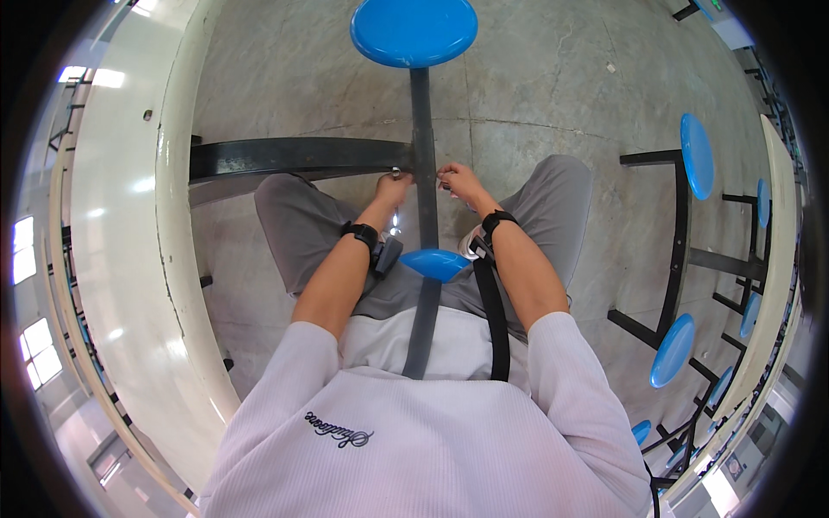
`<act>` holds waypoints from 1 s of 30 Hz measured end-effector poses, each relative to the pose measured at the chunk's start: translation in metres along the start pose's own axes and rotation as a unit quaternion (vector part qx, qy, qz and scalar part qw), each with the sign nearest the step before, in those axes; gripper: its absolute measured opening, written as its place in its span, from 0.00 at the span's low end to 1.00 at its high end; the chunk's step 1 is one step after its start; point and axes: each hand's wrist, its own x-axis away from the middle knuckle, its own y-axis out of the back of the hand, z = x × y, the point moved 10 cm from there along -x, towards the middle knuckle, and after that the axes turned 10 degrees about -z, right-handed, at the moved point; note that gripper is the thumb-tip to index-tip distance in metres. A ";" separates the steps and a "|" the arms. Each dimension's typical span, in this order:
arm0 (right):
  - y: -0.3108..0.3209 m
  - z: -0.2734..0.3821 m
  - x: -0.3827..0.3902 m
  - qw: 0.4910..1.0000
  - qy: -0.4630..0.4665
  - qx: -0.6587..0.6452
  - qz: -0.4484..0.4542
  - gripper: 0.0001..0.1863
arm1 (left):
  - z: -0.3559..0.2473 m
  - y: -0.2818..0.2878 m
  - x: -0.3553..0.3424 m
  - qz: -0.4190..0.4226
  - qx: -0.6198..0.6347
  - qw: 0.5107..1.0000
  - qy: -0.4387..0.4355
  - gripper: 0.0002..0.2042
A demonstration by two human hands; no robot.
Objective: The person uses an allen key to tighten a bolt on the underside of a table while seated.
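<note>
I sit astride a black metal beam (423, 129) on a blue round seat (434, 263). Both my hands reach forward to where this beam meets a black crossbar (294, 157). My left hand (393, 188) is on the left side of the beam, its fingers closed around a small shiny metal piece (396, 173). On the right side my right hand (464, 184) has its fingertips curled against the beam's edge; what they hold is too small to tell. Black straps with small devices sit on both wrists.
A long cream table edge (177, 242) curves along my left. Another blue round seat (414, 30) stands ahead at the beam's far end. More blue seats (696, 155) on black frames and a second cream table line the right. The floor is grey concrete.
</note>
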 end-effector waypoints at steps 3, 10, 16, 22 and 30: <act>0.000 0.000 0.002 1.000 -0.007 0.009 -0.003 0.11 | -0.002 0.004 0.000 -0.035 -0.016 0.999 -0.008 0.11; -0.001 -0.005 -0.001 1.000 0.004 0.012 0.008 0.11 | -0.002 0.005 0.004 -0.057 -0.003 0.998 0.019 0.11; -0.003 -0.002 0.000 0.999 0.016 0.026 0.013 0.11 | 0.005 0.006 -0.006 -0.070 -0.008 0.997 0.017 0.12; -0.004 -0.003 0.000 0.999 0.018 0.045 0.010 0.12 | 0.001 0.005 -0.001 -0.072 -0.024 0.997 0.026 0.11; -0.005 -0.020 -0.020 0.998 0.047 0.049 0.012 0.15 | -0.019 0.004 0.013 -0.077 -0.032 0.996 0.006 0.08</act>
